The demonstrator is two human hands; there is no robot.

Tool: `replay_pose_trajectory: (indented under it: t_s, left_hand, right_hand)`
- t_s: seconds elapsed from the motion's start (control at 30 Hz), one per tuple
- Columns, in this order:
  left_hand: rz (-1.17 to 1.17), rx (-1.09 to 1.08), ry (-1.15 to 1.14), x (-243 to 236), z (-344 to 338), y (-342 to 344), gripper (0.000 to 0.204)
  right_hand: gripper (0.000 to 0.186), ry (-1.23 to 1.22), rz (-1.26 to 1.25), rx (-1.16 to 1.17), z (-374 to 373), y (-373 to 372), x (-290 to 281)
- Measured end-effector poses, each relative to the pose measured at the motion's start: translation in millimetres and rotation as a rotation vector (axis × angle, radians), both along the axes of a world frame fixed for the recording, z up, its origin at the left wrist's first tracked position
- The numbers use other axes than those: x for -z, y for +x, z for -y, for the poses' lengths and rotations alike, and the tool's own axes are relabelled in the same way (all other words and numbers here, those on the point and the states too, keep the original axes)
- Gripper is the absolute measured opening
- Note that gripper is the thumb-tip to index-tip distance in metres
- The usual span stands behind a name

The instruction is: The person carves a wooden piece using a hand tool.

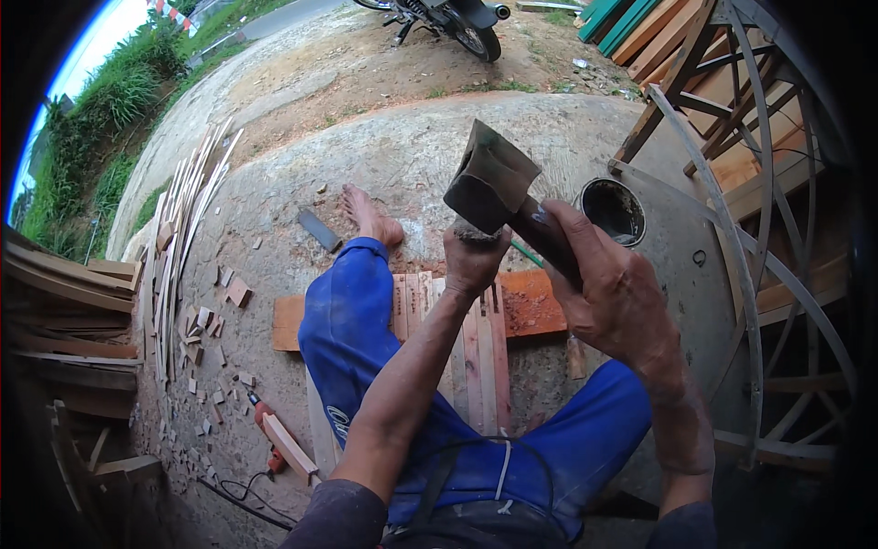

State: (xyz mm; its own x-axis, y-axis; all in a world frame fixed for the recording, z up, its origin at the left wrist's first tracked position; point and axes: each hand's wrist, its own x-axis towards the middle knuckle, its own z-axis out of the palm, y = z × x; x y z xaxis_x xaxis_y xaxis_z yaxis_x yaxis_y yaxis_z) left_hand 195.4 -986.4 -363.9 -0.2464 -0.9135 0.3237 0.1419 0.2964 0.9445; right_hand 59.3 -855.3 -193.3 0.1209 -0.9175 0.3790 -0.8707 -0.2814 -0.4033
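Observation:
My right hand [608, 284] is closed round the handle of a mallet [494, 178] with a broad, dark, worn head. The mallet is raised and tilted to the upper left, its head just above my left hand [476, 261]. My left hand is closed round a tool handle [477, 233]; only its rough grey end shows, and its lower part is hidden. Under my hands, between my legs, lie several wooden strips [468, 352] side by side, some with slots cut near their far ends. They rest across a reddish-brown board [535, 302] sprinkled with chips.
A grey block [318, 231] lies by my bare foot. A black bucket [613, 210] stands to the right near curved metal frames [732, 210]. Left are offcuts [240, 291], long thin strips [187, 220] and a red corded power tool [267, 421]. A motorcycle [448, 23] stands far ahead.

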Motion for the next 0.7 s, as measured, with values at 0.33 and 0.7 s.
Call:
replay_pose_trajectory:
  t_s: [0.33,0.7]
  left_hand:
    - [0.154,-0.128,-0.318,2,-6,-7,0.016]
    - [0.28,-0.147,-0.334,30,17,-14,0.011]
  right_hand:
    - [0.048,0.317,-0.237,0.025,9,-9,31]
    - [0.054,0.125,-0.138,0.108,27,-1,-18]
